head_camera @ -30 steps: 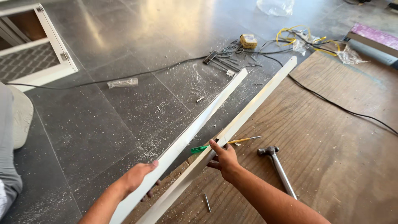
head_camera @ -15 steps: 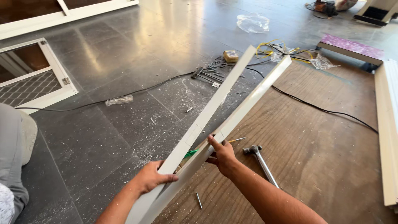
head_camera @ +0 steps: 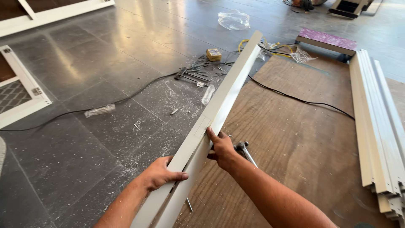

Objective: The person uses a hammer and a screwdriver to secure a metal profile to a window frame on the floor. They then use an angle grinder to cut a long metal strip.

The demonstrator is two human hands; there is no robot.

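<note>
Left hand [head_camera: 158,174] and right hand [head_camera: 221,147] both grip the white strips [head_camera: 219,105]; a small yellow box [head_camera: 214,54] sits on the floor [head_camera: 84,139] beyond.

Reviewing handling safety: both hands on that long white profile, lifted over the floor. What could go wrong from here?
1. Both the left hand and right hand grip the white profile near its close end, so the long far end may dip or swing.
2. The hammer lies right under the right hand and could get knocked.
3. The black cable crossing the plywood sheet might snag the profile when it comes down.
</note>
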